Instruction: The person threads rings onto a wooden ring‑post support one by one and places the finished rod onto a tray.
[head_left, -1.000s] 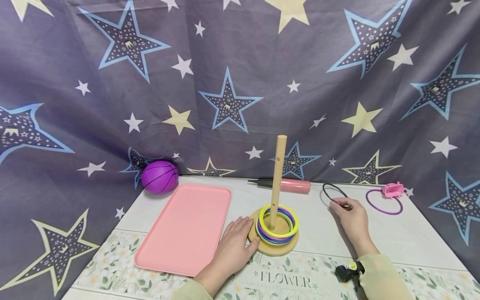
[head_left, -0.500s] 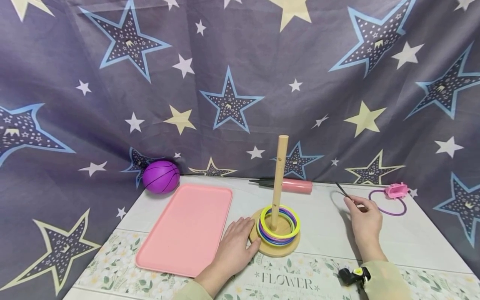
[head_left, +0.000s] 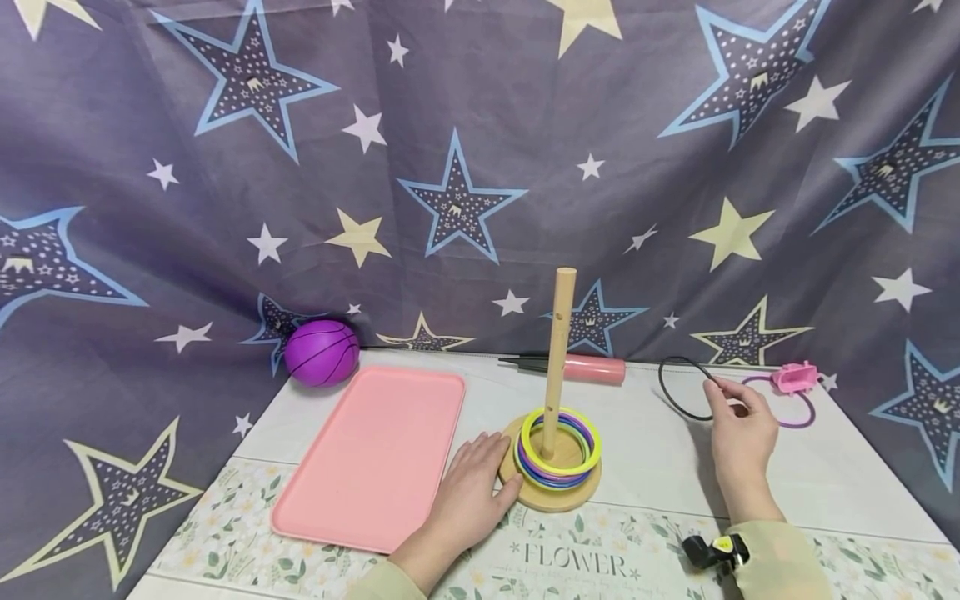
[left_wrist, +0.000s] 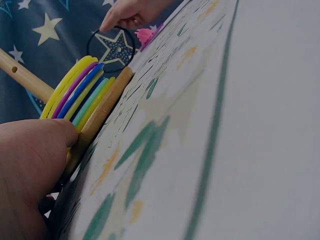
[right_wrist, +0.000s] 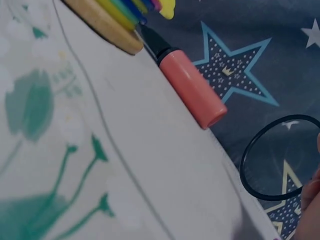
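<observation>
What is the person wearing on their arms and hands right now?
Both hands are bare: no gloves or rings show on the left hand or the right hand. Each forearm wears a pale yellow-green long sleeve ending at the wrist. A small black device with a yellow-and-white spot sits at the right cuff. No cables or printed markings are visible on the sleeves.

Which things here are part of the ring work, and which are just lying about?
In use: black ring pinched by right hand; wooden peg stand with stacked rings, steadied by left hand.
Lying about: pink tray, purple ball, pink pump, purple ring.
</observation>
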